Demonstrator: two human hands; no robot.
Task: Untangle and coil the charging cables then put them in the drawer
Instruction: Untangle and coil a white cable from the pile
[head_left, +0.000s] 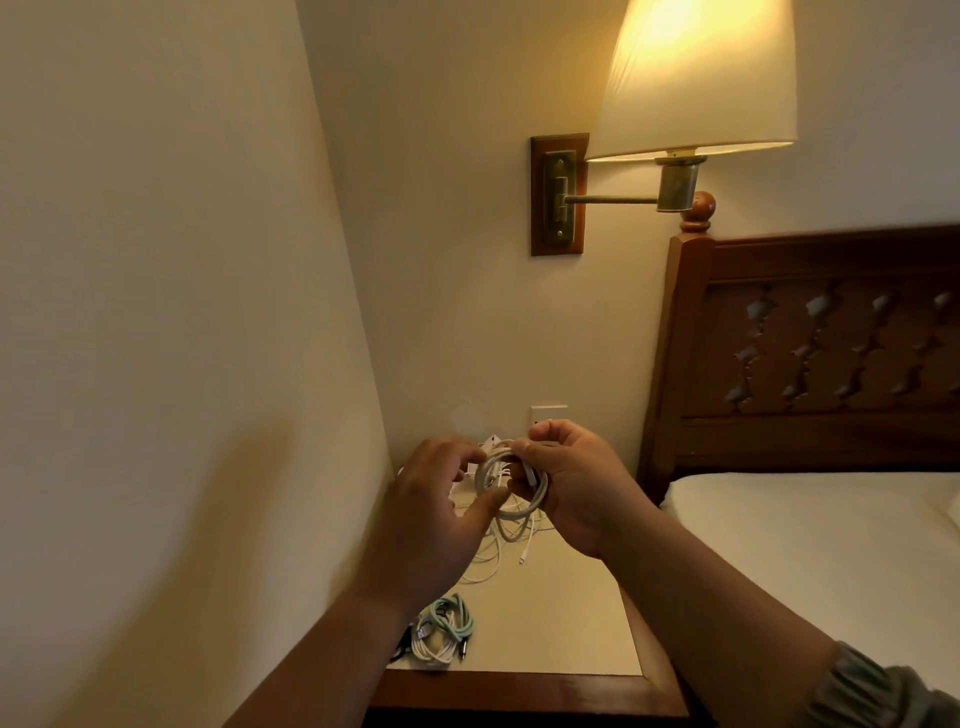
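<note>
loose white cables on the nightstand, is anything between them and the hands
Only the white cable coil, which the left hand and the right hand grip just above the loose white cables on the nightstand. Nothing else visible lies between them.

Two hands hold a round loop of white cable (522, 512) over a small table (571, 623). The right hand (571, 483) pinches the loop's right side. The left hand (441, 499) holds its left side with the thumb underneath. More white cables (485, 564) lie loose on the table below. A green and white bundle (441, 626) sits near the front edge. A lamp (696, 78) glows above.
</note>
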